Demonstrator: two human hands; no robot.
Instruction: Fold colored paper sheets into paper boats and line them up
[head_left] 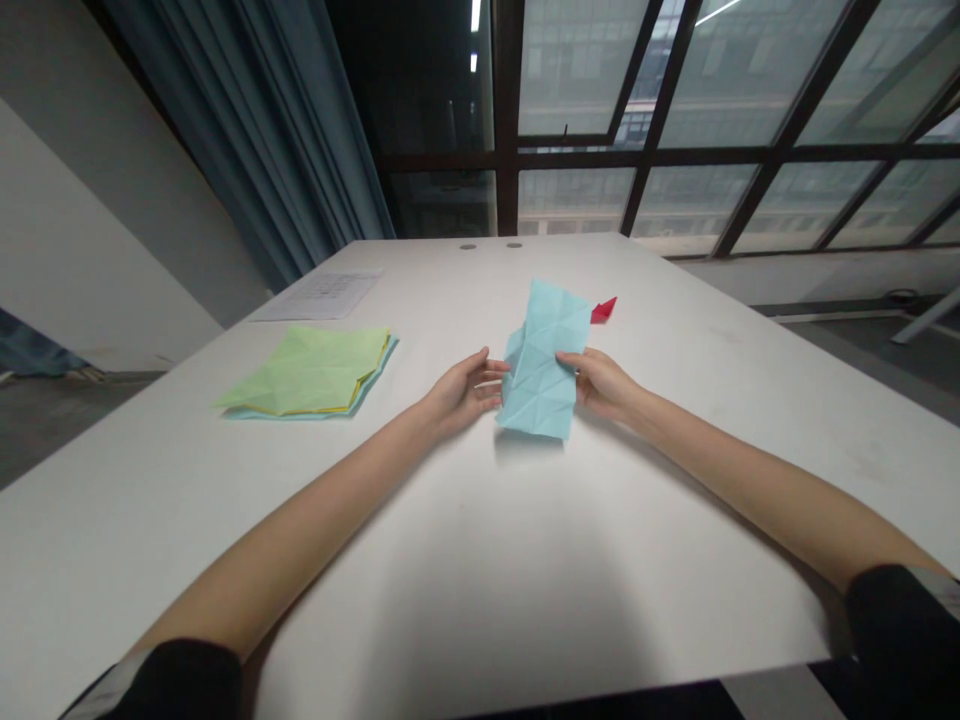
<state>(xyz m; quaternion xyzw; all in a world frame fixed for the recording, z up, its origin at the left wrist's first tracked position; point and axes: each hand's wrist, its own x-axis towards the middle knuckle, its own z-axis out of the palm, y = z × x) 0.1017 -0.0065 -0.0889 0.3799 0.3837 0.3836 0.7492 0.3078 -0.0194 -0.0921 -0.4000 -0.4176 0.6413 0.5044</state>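
Note:
A light blue sheet of paper (544, 365), folded over and covered in crease lines, is held up just above the table. My right hand (600, 382) pinches its right edge, thumb in front and the other fingers behind. At the paper's left side is my left hand (469, 392), its fingers apart and the fingertips reaching the edge; whether they touch it I cannot tell. Behind the blue paper, to the right, lies a small red folded paper piece (604, 310), partly hidden by the sheet.
On the left of the white table (465, 580) lies a stack of creased green, yellow and blue paper sheets (315, 370). A printed sheet (322, 296) rests farther back. Beyond the table stand windows (577, 80) and a blue curtain (277, 120).

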